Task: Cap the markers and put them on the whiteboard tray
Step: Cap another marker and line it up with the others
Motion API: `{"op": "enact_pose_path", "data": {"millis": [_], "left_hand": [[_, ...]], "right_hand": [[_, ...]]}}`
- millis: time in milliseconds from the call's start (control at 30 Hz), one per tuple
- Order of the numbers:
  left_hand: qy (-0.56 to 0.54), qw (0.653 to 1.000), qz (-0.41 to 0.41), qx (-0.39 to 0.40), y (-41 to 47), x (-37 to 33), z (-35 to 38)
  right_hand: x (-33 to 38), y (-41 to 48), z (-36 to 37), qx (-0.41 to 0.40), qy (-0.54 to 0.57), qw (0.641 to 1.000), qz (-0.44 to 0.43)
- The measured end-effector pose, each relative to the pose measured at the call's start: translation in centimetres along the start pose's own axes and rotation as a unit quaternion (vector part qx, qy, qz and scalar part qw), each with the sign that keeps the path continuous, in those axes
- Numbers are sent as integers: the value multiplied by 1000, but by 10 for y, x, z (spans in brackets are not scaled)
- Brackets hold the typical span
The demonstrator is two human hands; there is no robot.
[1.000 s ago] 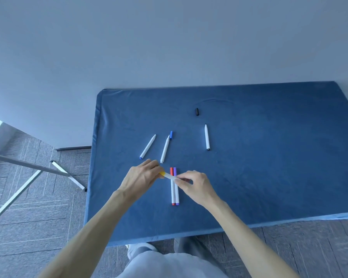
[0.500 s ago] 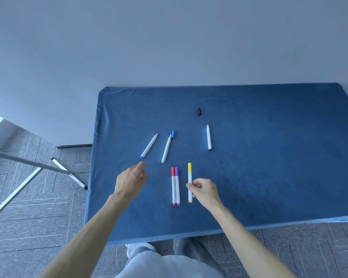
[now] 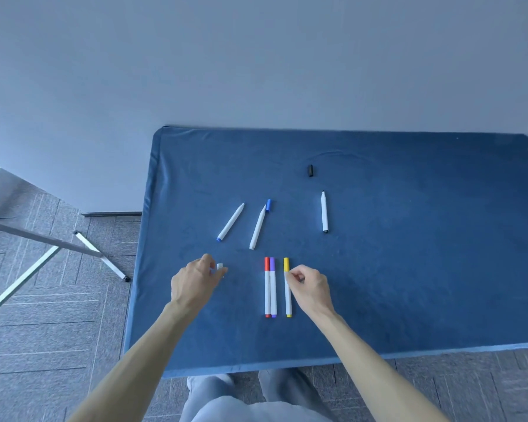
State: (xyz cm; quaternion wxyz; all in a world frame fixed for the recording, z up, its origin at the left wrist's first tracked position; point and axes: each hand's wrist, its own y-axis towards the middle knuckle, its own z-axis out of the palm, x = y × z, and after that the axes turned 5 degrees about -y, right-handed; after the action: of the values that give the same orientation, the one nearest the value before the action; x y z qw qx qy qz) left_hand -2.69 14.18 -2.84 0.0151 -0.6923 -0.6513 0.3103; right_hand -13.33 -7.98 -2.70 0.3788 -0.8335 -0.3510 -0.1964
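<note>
Capped red (image 3: 267,287), purple (image 3: 273,287) and yellow (image 3: 287,295) markers lie side by side on the blue-covered table (image 3: 409,269). My right hand (image 3: 310,287) pinches the yellow marker's barrel just below its cap. My left hand (image 3: 195,283) is left of them, fingertips closed on a small white cap (image 3: 219,265). Farther back lie three uncapped markers: a blue-ended one (image 3: 230,222), a white-ended one (image 3: 257,227) and a black one (image 3: 324,216). A loose blue cap (image 3: 268,205) and a loose black cap (image 3: 310,170) lie near them. No whiteboard tray is in view.
A pale wall (image 3: 256,56) rises behind the table. White metal stand legs (image 3: 98,254) cross the tiled floor on the left. My lap (image 3: 256,406) is at the table's near edge.
Both hands held the yellow marker together; my right hand laid it beside the purple one and slid up its barrel. My left hand moved left and closed on the white cap.
</note>
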Motion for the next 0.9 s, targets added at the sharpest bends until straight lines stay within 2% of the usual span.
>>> {"op": "enact_pose_path", "data": {"millis": [200,300,400,467,567,667,733,900], "left_hand": [[0,1000,-4,4,4,1,16],[-5,1000,-1,3,6,3,14],[-81,997,7,13,4,1,8],[-201,979,-8,20,1,-7,2],[-382,921,-57,48,1,-15,-11],[-469,876,-65,87,-2,-13,-20],[-493,861,-76,101,-6,-11,-23],[-498,856,-95,102,-17,-1,-27]], "right_hand": [[46,33,18,-13,44,999,-1],[61,52,18,-71,78,994,18],[62,71,6,-132,78,987,42],[59,80,0,-146,74,985,45],[63,85,3,-119,64,990,34],[77,88,18,-57,11,998,31],[88,89,28,-26,-35,999,32],[107,86,37,19,-148,989,19]]}}
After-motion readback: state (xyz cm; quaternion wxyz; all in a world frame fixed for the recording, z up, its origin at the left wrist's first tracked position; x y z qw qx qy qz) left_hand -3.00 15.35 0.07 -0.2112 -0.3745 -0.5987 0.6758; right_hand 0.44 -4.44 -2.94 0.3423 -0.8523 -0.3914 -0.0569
